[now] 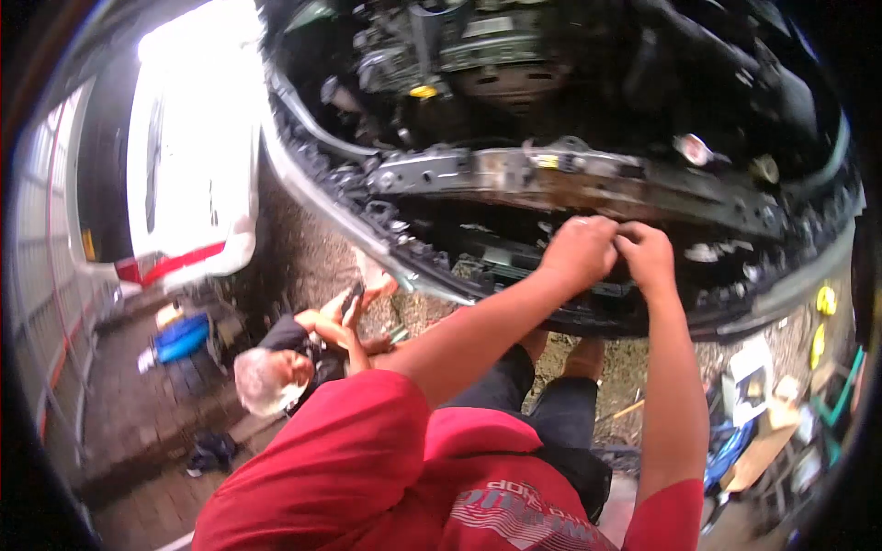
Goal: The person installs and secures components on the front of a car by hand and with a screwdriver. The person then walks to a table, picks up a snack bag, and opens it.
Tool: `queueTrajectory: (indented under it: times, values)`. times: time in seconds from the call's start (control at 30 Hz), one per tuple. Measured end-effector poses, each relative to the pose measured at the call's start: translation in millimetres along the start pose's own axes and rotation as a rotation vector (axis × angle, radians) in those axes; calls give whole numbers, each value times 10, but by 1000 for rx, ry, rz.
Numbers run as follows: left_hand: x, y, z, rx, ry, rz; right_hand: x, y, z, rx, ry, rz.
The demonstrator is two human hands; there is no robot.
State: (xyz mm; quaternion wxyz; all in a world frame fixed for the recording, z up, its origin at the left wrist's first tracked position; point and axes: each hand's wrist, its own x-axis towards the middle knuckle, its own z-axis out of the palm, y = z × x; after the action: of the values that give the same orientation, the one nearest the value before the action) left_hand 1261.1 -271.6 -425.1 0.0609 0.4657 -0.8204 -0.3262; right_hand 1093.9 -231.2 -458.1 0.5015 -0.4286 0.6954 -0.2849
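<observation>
Working: left hand (579,250), right hand (645,257), fingers curled close together (whether gripping anything, cannot tell). Metal crossbar (571,181): just beyond the fingers. Step: apparently fine two-handed work; next move calls for steady fingertips.

At centre right of the frame, one left hand (579,253) and one right hand (648,260), two in all. Across the upper right, one engine bay (588,64) and one metal crossbar (441,172). Upper left, one white vehicle (197,119). Lower left, one other person (265,378) and one blue object (182,338). Upper centre, one yellow part (423,92); farther right, one round red-and-white piece (694,149). Far right, two yellow objects (826,300). Bottom, one red shirt (322,450).
</observation>
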Motion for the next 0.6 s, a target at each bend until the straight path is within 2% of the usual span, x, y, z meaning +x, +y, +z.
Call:
queueTrajectory:
  times: [0.07,0.13,0.23,0.37,0.4,0.47,0.6]
  values:
    - [-56,-38,42,-31,48,0,19,-43,3,-121,8,-1]
    - [-109,-19,28,-86,103,-28,41,-75,18,-94,-19,131]
    - [-159,-77,36,-123,103,-8,74,-124,9,-98,-32,202]
    - [-199,-107,41,-150,115,-18,210,61,-21,175,-82,392]
    - [-199,-124,51,-164,109,2,240,67,-31,158,-99,383]
    - [-211,-152,89,-147,143,32,331,129,-70,81,-121,515]
    - [-202,-166,175,-281,135,-31,518,421,-161,54,-195,494]
